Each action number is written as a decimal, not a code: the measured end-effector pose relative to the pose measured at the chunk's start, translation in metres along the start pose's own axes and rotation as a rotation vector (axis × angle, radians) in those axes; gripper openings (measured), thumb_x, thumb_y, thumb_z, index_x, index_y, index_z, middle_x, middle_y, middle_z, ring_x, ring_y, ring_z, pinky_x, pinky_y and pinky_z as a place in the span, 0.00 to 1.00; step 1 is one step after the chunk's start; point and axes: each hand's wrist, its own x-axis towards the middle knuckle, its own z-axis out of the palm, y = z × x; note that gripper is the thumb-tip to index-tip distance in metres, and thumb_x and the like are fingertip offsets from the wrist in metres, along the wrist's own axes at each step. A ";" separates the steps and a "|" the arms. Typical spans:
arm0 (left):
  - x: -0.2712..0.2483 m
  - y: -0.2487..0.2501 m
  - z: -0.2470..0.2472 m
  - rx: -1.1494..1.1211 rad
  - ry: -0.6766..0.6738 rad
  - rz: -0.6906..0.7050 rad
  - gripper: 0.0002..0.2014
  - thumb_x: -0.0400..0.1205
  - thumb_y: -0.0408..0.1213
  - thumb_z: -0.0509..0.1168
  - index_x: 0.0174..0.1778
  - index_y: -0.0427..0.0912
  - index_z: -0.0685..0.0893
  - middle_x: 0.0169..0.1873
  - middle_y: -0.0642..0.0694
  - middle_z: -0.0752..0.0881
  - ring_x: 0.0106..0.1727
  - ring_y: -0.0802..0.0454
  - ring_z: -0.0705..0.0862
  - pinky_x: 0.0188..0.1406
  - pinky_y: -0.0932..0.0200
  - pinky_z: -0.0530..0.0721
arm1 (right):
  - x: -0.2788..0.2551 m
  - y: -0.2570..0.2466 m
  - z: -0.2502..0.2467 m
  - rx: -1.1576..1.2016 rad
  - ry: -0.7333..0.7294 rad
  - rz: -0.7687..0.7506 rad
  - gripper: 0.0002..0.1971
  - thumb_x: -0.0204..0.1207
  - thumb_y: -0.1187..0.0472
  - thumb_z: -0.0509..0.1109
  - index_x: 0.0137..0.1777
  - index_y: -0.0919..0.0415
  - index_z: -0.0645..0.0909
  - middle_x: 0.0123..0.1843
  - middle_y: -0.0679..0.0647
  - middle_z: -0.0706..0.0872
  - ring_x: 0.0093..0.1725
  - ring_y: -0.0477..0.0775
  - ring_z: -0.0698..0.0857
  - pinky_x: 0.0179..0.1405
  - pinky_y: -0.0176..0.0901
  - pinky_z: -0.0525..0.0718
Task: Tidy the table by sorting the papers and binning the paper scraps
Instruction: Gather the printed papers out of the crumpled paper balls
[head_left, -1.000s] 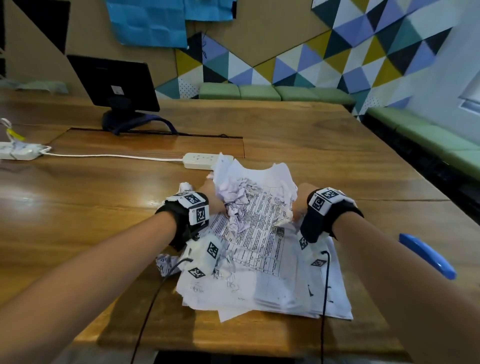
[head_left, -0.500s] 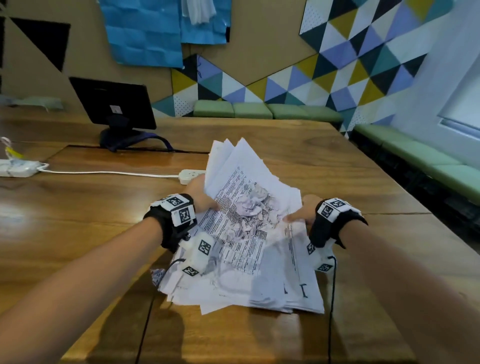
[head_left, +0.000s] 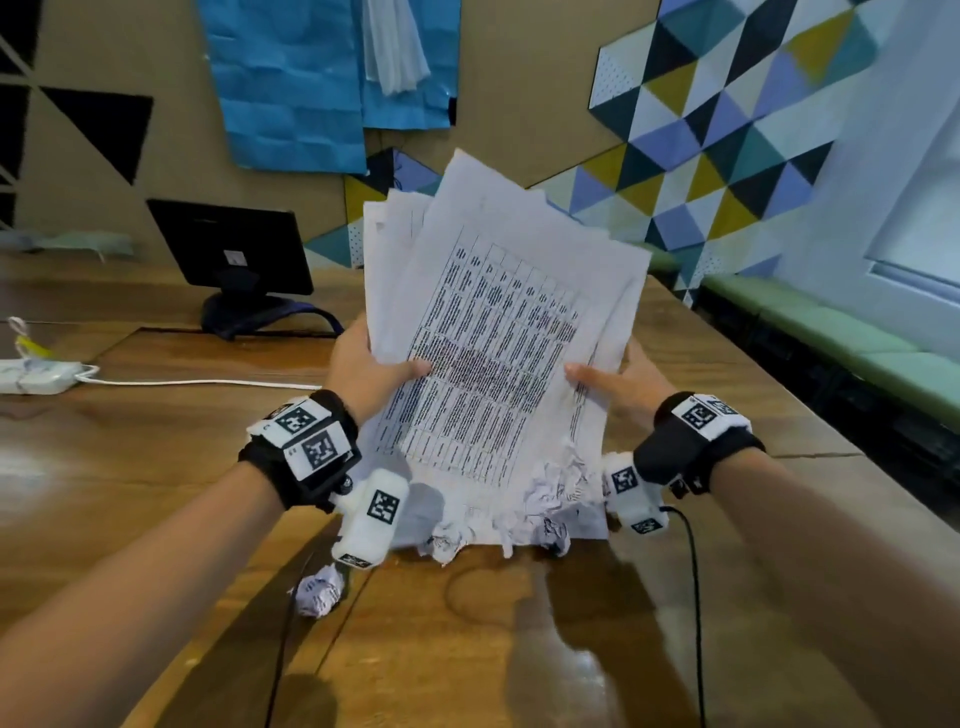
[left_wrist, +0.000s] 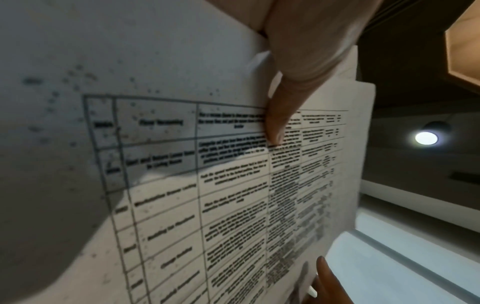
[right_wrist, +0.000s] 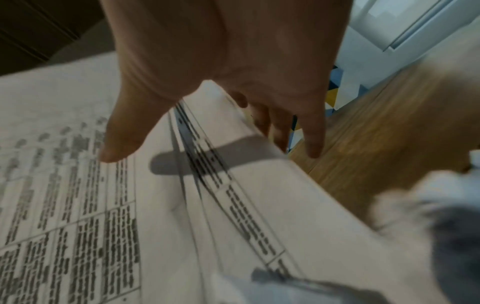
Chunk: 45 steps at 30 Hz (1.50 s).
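Both hands hold the fanned stack of white printed sheets (head_left: 498, 332) tilted up over the brown wooden table (head_left: 156, 457): left hand (head_left: 371, 371) and right hand (head_left: 621, 382) each pinch a side edge, thumb on the front. Crumpled white paper scraps (head_left: 558, 486) cling at its bottom edge and one ball (head_left: 319, 590) lies below; scraps could slide off and scatter, or loose sheets slip from the uneven fan. No bin or other container is in view
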 end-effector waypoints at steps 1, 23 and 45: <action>0.000 0.004 0.000 -0.027 -0.001 0.013 0.28 0.70 0.23 0.74 0.66 0.34 0.74 0.62 0.40 0.82 0.59 0.50 0.79 0.58 0.57 0.77 | 0.002 0.000 0.000 0.046 -0.004 -0.020 0.54 0.48 0.43 0.86 0.75 0.60 0.68 0.65 0.54 0.85 0.61 0.52 0.86 0.68 0.55 0.80; 0.000 0.034 0.000 -0.093 0.064 0.227 0.27 0.70 0.26 0.75 0.64 0.35 0.76 0.55 0.46 0.82 0.59 0.51 0.80 0.57 0.60 0.83 | -0.028 -0.058 0.008 0.177 0.253 -0.380 0.20 0.68 0.72 0.76 0.60 0.70 0.79 0.58 0.58 0.85 0.52 0.50 0.85 0.48 0.28 0.84; 0.010 0.006 0.008 0.008 -0.168 0.092 0.34 0.78 0.26 0.66 0.78 0.40 0.57 0.72 0.43 0.74 0.73 0.51 0.73 0.74 0.45 0.72 | -0.025 -0.043 0.022 0.227 0.171 -0.258 0.20 0.73 0.73 0.72 0.64 0.65 0.76 0.63 0.61 0.84 0.60 0.57 0.84 0.63 0.51 0.81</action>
